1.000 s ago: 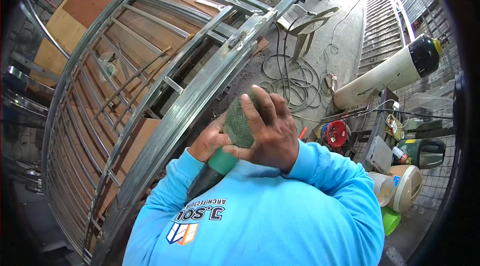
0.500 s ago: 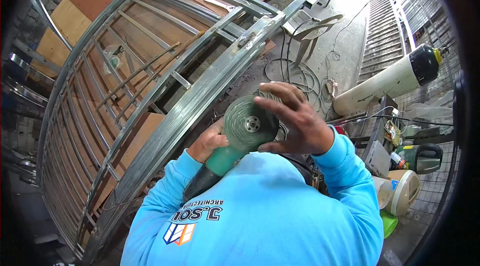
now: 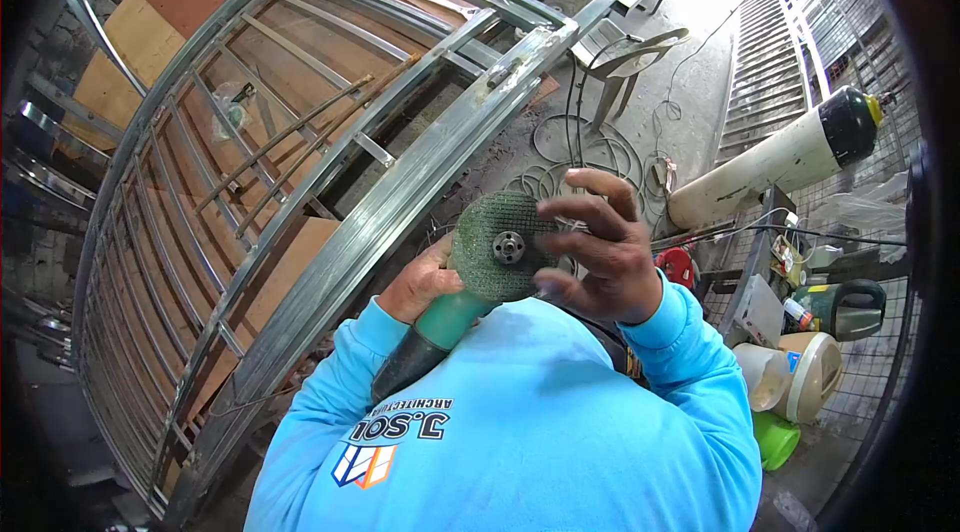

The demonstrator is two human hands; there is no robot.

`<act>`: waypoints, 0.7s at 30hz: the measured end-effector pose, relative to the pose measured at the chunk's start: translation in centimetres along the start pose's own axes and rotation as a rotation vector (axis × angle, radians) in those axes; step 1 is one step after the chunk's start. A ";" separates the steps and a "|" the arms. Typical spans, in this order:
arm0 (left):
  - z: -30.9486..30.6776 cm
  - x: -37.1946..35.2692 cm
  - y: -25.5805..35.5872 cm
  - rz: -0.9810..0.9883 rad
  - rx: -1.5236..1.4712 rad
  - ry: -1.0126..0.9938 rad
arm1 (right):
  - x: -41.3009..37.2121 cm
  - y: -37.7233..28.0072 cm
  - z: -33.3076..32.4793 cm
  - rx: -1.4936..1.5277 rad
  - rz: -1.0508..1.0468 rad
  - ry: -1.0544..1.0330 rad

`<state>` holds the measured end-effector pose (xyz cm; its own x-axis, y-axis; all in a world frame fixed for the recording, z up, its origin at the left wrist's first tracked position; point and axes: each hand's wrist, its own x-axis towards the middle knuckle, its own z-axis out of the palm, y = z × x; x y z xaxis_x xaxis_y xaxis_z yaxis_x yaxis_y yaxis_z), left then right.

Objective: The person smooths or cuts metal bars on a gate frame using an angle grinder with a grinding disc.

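Note:
My left hand is wrapped round the green head of an angle grinder, its fingers partly hidden behind the tool. The grinder's black rear body rests against my blue sweatshirt, and its dark green abrasive disc faces up towards me. A metal flange nut sits at the disc's centre, and the disc's mesh pattern shows clearly. At the disc's right edge is my right hand, fingers curved and apart, with blurred fingertips overlapping the rim.
A large curved metal gate frame with bars fills the left side. Coiled cables and a chair are on the floor ahead. On the right lie a gas cylinder, a plastic jug and a green power tool.
The disc showed circular streaks before and now shows its mesh pattern. My right hand has shifted slightly right and its fingers are more curled. The left hand keeps its hold.

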<state>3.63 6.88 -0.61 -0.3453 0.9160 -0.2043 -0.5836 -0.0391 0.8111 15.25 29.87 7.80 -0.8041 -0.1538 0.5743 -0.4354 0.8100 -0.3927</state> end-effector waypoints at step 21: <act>0.0 -1.0 2.4 0.200 0.559 0.185 | 2.1 -0.9 6.5 -0.029 0.124 0.325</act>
<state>2.58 5.86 1.51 -0.5593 0.8260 -0.0694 -0.0388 0.0576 0.9976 11.34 25.13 4.73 -0.6769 0.1315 0.7242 -0.3269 0.8278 -0.4559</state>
